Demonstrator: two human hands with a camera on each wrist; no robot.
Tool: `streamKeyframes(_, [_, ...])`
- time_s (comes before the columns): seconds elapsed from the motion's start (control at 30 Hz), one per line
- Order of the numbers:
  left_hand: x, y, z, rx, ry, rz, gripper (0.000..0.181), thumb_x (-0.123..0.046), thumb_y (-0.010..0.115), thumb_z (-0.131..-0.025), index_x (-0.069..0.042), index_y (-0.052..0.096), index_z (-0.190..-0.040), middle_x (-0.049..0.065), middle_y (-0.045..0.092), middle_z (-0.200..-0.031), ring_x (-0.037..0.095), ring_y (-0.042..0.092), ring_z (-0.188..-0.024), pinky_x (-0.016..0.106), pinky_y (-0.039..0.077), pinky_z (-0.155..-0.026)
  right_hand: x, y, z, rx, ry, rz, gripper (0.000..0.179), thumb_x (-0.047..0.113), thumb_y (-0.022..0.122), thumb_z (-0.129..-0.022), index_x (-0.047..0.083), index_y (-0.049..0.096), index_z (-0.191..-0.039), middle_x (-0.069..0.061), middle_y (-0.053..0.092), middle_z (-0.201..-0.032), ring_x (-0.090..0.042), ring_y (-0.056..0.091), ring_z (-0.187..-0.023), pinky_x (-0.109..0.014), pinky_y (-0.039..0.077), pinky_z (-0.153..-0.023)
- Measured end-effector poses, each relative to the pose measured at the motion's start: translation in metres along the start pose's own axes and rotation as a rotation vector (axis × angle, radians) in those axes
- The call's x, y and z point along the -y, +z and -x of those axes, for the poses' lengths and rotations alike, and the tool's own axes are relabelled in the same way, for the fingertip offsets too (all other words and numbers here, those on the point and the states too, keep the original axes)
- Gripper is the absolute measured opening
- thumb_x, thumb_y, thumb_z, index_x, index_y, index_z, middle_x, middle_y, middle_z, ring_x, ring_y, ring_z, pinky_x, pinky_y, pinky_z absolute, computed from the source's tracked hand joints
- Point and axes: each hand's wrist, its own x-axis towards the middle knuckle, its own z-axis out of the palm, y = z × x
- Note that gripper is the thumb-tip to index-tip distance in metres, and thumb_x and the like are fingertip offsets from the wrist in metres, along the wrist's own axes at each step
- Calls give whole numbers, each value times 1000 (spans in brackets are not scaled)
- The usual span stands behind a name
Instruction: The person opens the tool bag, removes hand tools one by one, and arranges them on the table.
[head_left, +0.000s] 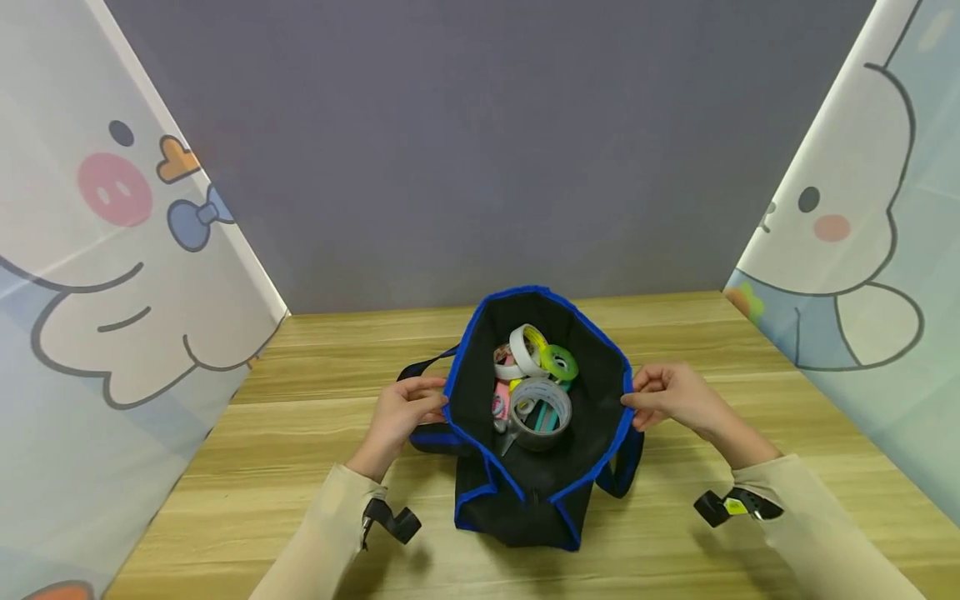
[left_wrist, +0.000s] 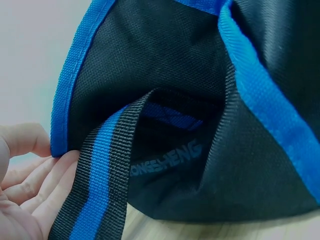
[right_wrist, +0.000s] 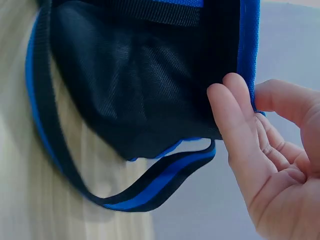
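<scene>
Holding this black bag [head_left: 525, 529] agape on the desk [head_left: 285, 433], I've left fingers [left_wrist: 59, 177] and right fingers [right_wrist: 232, 112] clamped on its blue rim [head_left: 517, 292]: access step, I'd judge, so reaching the tape rolls [head_left: 520, 351] would call for freeing one side.

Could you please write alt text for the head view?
A person's left hand and right hand pinch opposite edges of a blue-trimmed black bag, holding it open on a wood-grain table. Tape rolls and other small items lie inside.

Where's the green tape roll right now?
In the head view, the green tape roll sits inside the black bag, right of the white roll and beyond the grey roll.
</scene>
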Motion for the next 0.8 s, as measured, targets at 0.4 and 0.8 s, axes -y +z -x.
streamKeyframes(0.4, [10,-12,8,-124,30,-19,13,11,65,-88,19,67,-98,10,70,-83,16,68,-62,31,61,-64,-20,-9,12,-18,60,-16,13,0,68,-92,-7,58,-88,-11,70,-74,-21,70,-63,-44,62,-64])
streamKeyframes(0.8, [10,-12,12,-144,56,-51,13,11,66,-88,18,68,-98,16,71,-88,14,68,-65,28,61,-64,-29,-7,14,-24,77,-51,15,7,66,-95,-6,60,-91,-12,69,-75,-21,70,-63,-46,61,-65])
